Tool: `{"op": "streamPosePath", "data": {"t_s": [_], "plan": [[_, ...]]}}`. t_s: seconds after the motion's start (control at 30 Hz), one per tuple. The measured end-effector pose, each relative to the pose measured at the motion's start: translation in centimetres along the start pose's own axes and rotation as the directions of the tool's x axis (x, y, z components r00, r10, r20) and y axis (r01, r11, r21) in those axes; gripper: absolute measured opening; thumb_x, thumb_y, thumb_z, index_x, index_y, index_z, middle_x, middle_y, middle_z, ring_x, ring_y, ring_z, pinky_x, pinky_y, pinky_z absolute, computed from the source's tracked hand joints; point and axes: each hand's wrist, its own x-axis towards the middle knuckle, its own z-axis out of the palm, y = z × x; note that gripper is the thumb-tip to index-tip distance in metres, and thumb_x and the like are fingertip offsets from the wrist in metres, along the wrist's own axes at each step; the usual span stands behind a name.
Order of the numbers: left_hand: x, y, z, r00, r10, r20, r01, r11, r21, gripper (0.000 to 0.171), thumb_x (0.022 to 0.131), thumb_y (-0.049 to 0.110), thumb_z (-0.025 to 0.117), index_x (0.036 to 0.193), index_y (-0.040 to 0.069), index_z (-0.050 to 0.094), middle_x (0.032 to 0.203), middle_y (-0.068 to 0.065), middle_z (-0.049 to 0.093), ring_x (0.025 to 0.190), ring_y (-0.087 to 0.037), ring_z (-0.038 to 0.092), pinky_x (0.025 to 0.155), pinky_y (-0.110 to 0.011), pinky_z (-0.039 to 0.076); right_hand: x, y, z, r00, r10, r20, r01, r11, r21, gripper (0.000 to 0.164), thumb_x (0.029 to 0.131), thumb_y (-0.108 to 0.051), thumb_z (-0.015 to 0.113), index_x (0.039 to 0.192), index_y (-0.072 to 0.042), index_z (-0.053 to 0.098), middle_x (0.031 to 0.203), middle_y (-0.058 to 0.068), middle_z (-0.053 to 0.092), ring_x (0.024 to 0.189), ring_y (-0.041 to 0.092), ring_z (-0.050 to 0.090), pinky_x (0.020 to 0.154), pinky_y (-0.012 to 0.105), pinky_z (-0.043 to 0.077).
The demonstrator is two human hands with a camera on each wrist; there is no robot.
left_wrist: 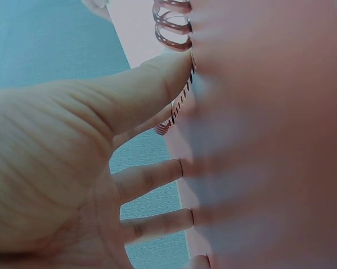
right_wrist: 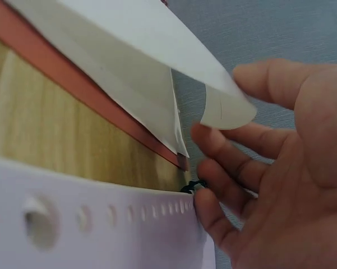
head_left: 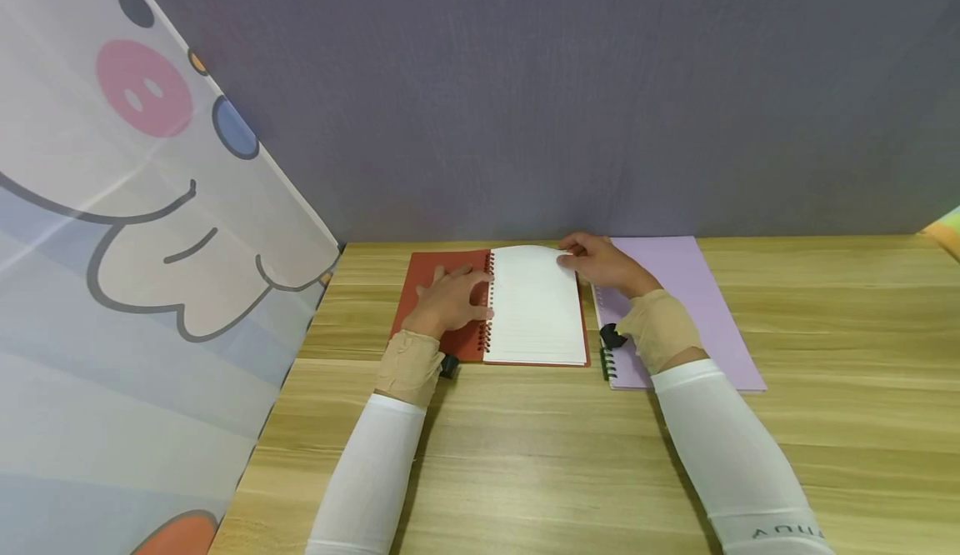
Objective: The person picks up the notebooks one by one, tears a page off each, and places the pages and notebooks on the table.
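Notebooks: two; a red spiral notebook [head_left: 461,348] lies open around its red coil [head_left: 486,338], and a lilac spiral notebook [head_left: 701,305] lies well right of that coil.
Hands: two, one on each side of the coil.
Left hand [head_left: 450,301]: spread on the red cover left of the coil, fingers loose and grasping nothing, thumb tip at the coil.
Right hand [head_left: 603,267]: right of the coil, pinching one white page [head_left: 536,305].
Page: its far right corner curls up between right thumb and fingers.

White sleeves [head_left: 367,480], dark lettering [head_left: 787,531] on right; tan wrist wraps [head_left: 408,369]; black wrist cameras [head_left: 612,336].
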Motion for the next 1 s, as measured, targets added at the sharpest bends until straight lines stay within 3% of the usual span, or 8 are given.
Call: {"op": "streamPosePath", "data": {"t_s": [0.3,0.5,0.7,0.73,0.8,0.9,1.0], "plan": [[0.1,0.1,0.0,1.000,-0.001,-0.004,0.001,1.000,-0.010,0.063,0.079,0.046,0.065,0.136,0.039,0.040,0.149,-0.002,0.023,0.135,-0.042,0.009,0.089,-0.071,0.013,-0.2,-0.6,0.0,0.998,-0.058,0.003,0.058,0.997,0.043,0.056,0.087,-0.042,0.057,0.131,-0.010,0.041,0.112,0.011,0.043,0.097,0.027,0.045,0.079,0.037,0.040],[0.3,0.0,0.1,1.000,0.004,-0.015,-0.004,1.000,0.002,0.063,0.079,0.047,0.065,0.136,0.039,0.040,0.149,-0.002,0.024,0.134,-0.041,0.012,0.089,-0.071,0.015,-0.4,-1.3,-0.4,0.999,-0.019,0.041,0.015,0.995,0.102,0.077,0.087,-0.042,0.058,0.144,-0.011,0.017,0.093,0.012,0.041,0.069,0.023,0.042,0.058,0.033,0.036],[0.4,0.0,0.1,1.000,0.010,-0.021,-0.010,1.000,-0.001,0.062,0.079,0.046,0.065,0.136,0.038,0.040,0.149,-0.002,0.024,0.134,-0.041,0.012,0.089,-0.071,0.015,-0.6,-2.1,-0.4,0.999,0.025,0.037,-0.033,0.972,0.232,0.089,0.088,-0.029,0.059,0.146,-0.012,-0.006,0.079,0.013,0.046,0.064,0.030,0.046,0.065,0.041,0.042],[0.4,0.0,0.2,1.000,0.011,-0.020,-0.011,1.000,-0.002,0.062,0.079,0.045,0.065,0.136,0.038,0.040,0.149,-0.002,0.024,0.134,-0.041,0.011,0.089,-0.071,0.015,-0.7,-2.1,-0.4,0.999,0.035,0.040,-0.044,0.966,0.255,0.088,0.088,-0.028,0.059,0.146,-0.011,-0.006,0.079,0.013,0.047,0.064,0.030,0.048,0.067,0.042,0.044],[0.4,0.0,0.2,1.000,0.011,-0.018,-0.011,1.000,-0.004,0.062,0.079,0.046,0.065,0.136,0.038,0.040,0.149,-0.002,0.024,0.135,-0.041,0.011,0.089,-0.071,0.014,-0.9,-2.2,-0.4,0.997,0.048,0.056,-0.061,0.960,0.272,0.075,0.088,-0.026,0.059,0.142,-0.003,0.012,0.079,0.013,0.048,0.064,0.028,0.049,0.066,0.043,0.045],[0.3,0.0,0.2,1.000,0.011,-0.018,-0.011,1.000,-0.010,0.063,0.079,0.045,0.065,0.136,0.037,0.040,0.149,-0.002,0.024,0.135,-0.040,0.011,0.089,-0.071,0.014,-1.2,-2.2,-0.4,0.994,0.080,0.081,-0.097,0.968,0.231,0.044,0.088,-0.028,0.059,0.112,0.004,0.041,0.074,0.015,0.051,0.062,0.025,0.050,0.063,0.041,0.045],[0.2,0.1,0.2,1.000,0.009,-0.021,-0.009,1.000,-0.007,0.063,0.079,0.045,0.065,0.136,0.037,0.040,0.148,-0.002,0.025,0.134,-0.040,0.012,0.089,-0.071,0.014,-1.4,-2.0,-0.3,0.989,0.094,0.115,-0.111,0.982,0.155,0.035,0.089,-0.032,0.058,0.087,0.001,0.046,0.069,0.016,0.053,0.060,0.024,0.051,0.060,0.037,0.043]]}}
